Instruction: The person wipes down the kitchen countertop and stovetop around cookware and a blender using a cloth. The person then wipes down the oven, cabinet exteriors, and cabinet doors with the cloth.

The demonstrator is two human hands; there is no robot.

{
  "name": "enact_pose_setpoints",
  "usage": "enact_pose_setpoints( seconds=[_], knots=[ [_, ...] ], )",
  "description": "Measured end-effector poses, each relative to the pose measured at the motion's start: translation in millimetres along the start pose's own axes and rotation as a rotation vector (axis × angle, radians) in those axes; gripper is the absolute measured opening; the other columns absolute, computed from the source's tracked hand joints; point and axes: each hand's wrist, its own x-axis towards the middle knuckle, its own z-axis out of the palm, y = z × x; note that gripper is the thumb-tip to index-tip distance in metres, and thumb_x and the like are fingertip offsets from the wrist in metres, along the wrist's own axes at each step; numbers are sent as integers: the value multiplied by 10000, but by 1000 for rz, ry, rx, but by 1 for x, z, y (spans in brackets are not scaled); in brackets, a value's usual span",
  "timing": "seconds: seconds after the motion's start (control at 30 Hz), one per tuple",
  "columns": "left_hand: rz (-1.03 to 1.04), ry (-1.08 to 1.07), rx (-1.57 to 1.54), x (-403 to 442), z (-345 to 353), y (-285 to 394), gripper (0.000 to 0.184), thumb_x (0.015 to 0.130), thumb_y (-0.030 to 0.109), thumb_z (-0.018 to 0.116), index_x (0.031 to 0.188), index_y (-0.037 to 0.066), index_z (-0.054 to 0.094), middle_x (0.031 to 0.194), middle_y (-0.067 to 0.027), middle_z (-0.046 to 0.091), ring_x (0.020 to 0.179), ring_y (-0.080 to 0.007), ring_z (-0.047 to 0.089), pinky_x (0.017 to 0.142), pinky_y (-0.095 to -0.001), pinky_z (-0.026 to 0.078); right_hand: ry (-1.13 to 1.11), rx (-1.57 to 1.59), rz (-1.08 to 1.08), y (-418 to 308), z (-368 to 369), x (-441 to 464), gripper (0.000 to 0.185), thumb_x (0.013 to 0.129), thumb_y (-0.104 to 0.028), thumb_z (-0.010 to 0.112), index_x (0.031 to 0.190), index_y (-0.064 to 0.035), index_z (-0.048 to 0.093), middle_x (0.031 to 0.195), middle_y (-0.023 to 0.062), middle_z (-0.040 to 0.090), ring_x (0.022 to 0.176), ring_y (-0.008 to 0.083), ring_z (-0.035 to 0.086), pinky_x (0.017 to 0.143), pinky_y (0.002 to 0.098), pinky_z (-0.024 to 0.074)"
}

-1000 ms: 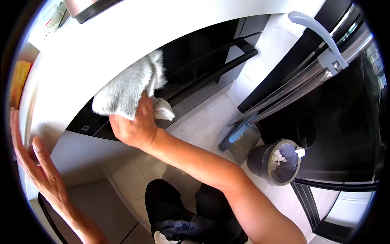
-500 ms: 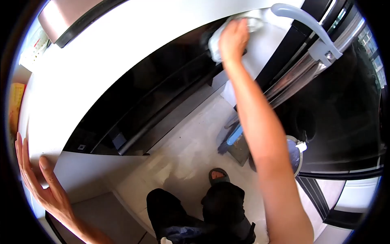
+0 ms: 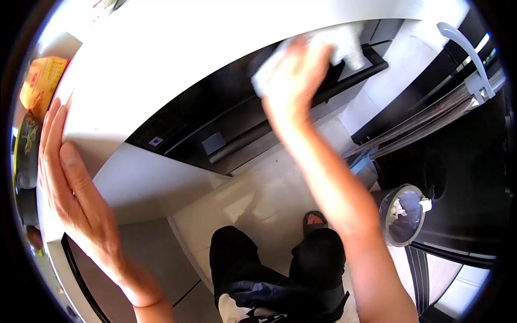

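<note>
Under my right hand is a pale cloth, pressed against the upper right part of the black glossy appliance front. That hand is blurred, its fingers bent over the cloth. A black bar handle runs across the front, just below and right of the cloth. At the left, my left hand rests on the edge of the white countertop, fingers stretched out and holding nothing.
A yellow-orange box and a dark package stand beyond my left hand. On the right are a lined trash bin, grey poles with a light-blue hook, and a dark glossy panel.
My right hand swept the cloth rightwards along the black front, then slightly back left. My left hand stays at the counter edge while the view has shifted.
</note>
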Motion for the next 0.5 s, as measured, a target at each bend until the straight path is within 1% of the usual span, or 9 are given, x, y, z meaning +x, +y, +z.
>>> enact_pose_setpoints(
  seconds=[0.07,0.1,0.13,0.2,0.23,0.3,0.4,0.47,0.5],
  knots=[
    [18,-2,-28,0,4,-5,383,1076,179,386,1372,31,578,1418,-135,571,1346,-259,500,1149,-392,345,-67,-13,-372,-28,21,-58,126,871,-56,547,959,32,535,879,233,538,841,433,525,773,542,378],
    [20,17,-58,1,5,-6,379,1076,180,395,1370,26,579,1412,-136,576,1341,-260,504,1145,-392,349,-367,-5,-238,-54,17,-84,133,839,22,529,963,16,577,929,220,560,842,410,541,751,489,409],
    [17,37,-97,0,7,-7,376,1076,180,404,1368,21,581,1406,-138,581,1337,-261,509,1141,-391,353,-450,60,-335,-67,23,-106,257,762,25,547,1008,9,619,991,224,594,912,403,566,800,514,437],
    [-9,15,-150,0,6,-12,374,1076,181,409,1363,17,584,1401,-138,586,1331,-261,516,1137,-388,357,-653,204,-489,-85,35,-138,233,791,-124,618,1011,-54,652,1077,113,631,1053,291,588,941,469,458],
    [-35,-2,-193,0,7,-14,372,1076,181,414,1358,13,588,1395,-138,591,1325,-262,522,1132,-385,361,-728,73,-652,-99,34,-146,299,936,-177,540,1208,-77,610,1162,83,613,1147,249,549,1100,417,398],
    [-18,-3,-182,0,4,-12,366,1073,176,424,1355,14,592,1390,-135,597,1317,-260,531,1125,-384,368,-880,56,-762,-98,34,-159,289,911,-172,562,1161,-50,640,1186,79,629,1141,221,571,1127,407,383],
    [26,-12,-132,1,0,-15,344,1061,158,456,1340,25,608,1362,-129,620,1310,-262,540,1115,-392,382,-819,-36,-854,-71,1,-128,160,751,-159,669,895,-101,704,957,17,656,1017,197,601,1013,375,494],
    [58,-12,-53,3,-4,-16,339,1059,157,461,1334,31,615,1354,-124,626,1308,-260,542,1115,-393,386,-733,-15,-663,-41,-40,-95,106,732,-128,720,836,-116,704,891,14,671,830,211,637,731,346,570],
    [91,-24,38,3,-5,-14,334,1057,156,465,1328,37,622,1346,-120,632,1307,-258,544,1114,-394,389,-573,-194,-814,-11,-55,-73,120,707,-97,701,686,-139,590,721,8,560,726,181,571,616,329,511]
  ],
)
